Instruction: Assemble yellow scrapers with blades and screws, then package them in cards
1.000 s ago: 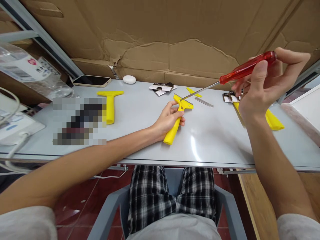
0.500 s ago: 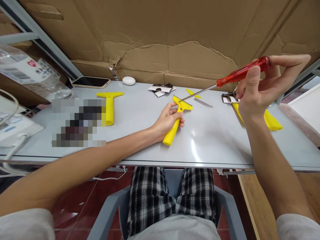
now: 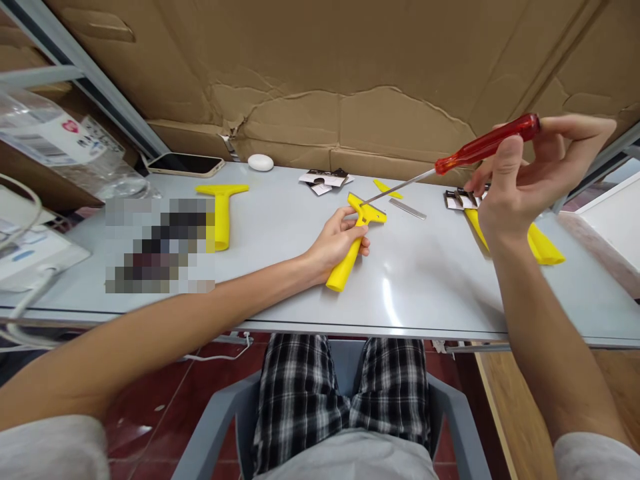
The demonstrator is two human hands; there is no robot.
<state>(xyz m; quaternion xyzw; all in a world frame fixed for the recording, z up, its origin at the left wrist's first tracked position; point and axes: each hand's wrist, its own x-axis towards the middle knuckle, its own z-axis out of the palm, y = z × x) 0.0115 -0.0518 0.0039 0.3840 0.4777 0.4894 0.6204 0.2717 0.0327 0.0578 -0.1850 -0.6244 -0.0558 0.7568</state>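
My left hand (image 3: 345, 241) is wrapped round the handle of a yellow scraper (image 3: 344, 270), whose wide head points away from me. In my right hand (image 3: 525, 180) is a screwdriver with a clear red handle (image 3: 487, 145), gripped between thumb and fingers. Its metal shaft slants down to the left, and the tip meets the scraper's head near a screw hole. Just beyond the scraper lie a thin metal blade (image 3: 408, 209) and a small yellow plastic piece (image 3: 388, 189). Behind my right wrist, more yellow scrapers (image 3: 546, 245) are partly hidden.
Another yellow scraper (image 3: 222, 217) lies at the left beside a blurred-out patch. Along the back are a phone (image 3: 186, 164), a white oval object (image 3: 261, 163) and black-and-white cards (image 3: 325, 179). A cardboard sheet (image 3: 350, 73) stands behind the table. Plastic bottles (image 3: 60, 143) crowd the left edge.
The fingers of my right hand have shifted slightly round the screwdriver's handle. The scraper stays in my left hand, and the tip remains at its head. The whole view has moved very slightly.
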